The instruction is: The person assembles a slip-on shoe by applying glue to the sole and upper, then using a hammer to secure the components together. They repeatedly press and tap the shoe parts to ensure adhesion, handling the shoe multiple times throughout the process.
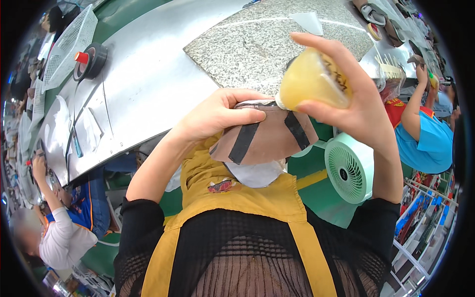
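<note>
My left hand pinches the top edge of a curved brown shoe upper, thumb on the outer face. Two black strips run down that face, and a pale lining hangs below it. In my right hand is a squeeze bottle of yellowish liquid with dark writing, tipped on its side. Its white nozzle points left and meets the upper's top edge, close to my left fingertips. Both hands are in front of my yellow apron, at the near edge of the worktable.
A speckled stone slab lies on the metal table, with a white scrap on it. Black tape roll and white basket stand left. A green fan is at right. Co-workers sit on both sides.
</note>
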A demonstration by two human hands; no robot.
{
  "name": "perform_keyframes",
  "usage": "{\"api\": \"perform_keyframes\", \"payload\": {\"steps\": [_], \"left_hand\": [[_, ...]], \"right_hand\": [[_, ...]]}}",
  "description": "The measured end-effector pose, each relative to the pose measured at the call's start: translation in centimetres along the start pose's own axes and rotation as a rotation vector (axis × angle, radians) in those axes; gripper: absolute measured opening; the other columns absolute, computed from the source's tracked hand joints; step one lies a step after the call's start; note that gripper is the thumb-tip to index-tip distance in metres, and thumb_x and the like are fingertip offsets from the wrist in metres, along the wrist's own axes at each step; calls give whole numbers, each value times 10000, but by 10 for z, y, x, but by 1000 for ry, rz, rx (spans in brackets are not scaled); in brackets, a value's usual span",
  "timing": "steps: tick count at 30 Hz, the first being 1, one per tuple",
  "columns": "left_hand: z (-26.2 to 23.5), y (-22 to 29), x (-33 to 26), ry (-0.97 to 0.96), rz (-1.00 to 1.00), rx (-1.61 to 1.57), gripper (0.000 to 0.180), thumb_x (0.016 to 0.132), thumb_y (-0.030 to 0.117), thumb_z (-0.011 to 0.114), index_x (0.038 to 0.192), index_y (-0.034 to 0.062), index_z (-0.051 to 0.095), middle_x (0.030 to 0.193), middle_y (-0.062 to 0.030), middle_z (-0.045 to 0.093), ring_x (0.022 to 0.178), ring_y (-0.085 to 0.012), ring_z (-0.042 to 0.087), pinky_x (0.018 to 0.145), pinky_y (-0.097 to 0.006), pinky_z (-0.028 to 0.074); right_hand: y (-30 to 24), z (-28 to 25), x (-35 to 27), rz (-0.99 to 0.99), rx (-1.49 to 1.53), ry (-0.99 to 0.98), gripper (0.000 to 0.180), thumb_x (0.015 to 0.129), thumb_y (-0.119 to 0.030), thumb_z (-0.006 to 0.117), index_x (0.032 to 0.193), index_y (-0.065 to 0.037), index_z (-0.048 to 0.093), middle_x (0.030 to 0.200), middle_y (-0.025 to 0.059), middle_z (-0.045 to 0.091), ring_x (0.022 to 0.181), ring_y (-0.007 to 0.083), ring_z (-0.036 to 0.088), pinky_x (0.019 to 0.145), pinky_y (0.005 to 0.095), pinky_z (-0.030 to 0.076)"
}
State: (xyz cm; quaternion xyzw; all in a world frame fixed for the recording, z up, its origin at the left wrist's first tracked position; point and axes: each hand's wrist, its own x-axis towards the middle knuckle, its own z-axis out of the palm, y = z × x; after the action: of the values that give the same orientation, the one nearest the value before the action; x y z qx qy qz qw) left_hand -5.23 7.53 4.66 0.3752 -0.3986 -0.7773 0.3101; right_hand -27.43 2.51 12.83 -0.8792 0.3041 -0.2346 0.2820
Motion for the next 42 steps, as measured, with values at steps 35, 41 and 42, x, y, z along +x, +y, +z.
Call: {"api": "perform_keyframes", "payload": {"steps": [35, 41, 42], "left_hand": [[-28, -18, 4, -28, 6, 81, 336, 827, 93, 624, 1153, 17, 596, 974, -2, 547, 920, -82, 503, 807, -227, 396], [-29, -19, 5, -37, 17, 56, 338, 826, 92, 624, 1154, 15, 596, 958, -1, 539, 916, -85, 494, 800, -232, 388], [-28, -19, 5, -42, 23, 35, 338, 826, 95, 625, 1154, 15, 596, 955, 0, 538, 913, -85, 494, 798, -232, 388]], "right_hand": [[236, -42, 77, 549, -664, 178, 670, 746, -397, 684, 1326, -221, 397, 1161, 136, 482, 1034, 321, 553, 852, 406, 467], [265, -64, 62, 574, -523, 303, 683, 736, -420, 696, 1318, -196, 418, 1178, 147, 497, 1062, 315, 534, 897, 389, 438], [264, -68, 61, 552, -511, 323, 689, 732, -427, 699, 1318, -192, 421, 1184, 148, 496, 1066, 311, 531, 901, 385, 435]]}}
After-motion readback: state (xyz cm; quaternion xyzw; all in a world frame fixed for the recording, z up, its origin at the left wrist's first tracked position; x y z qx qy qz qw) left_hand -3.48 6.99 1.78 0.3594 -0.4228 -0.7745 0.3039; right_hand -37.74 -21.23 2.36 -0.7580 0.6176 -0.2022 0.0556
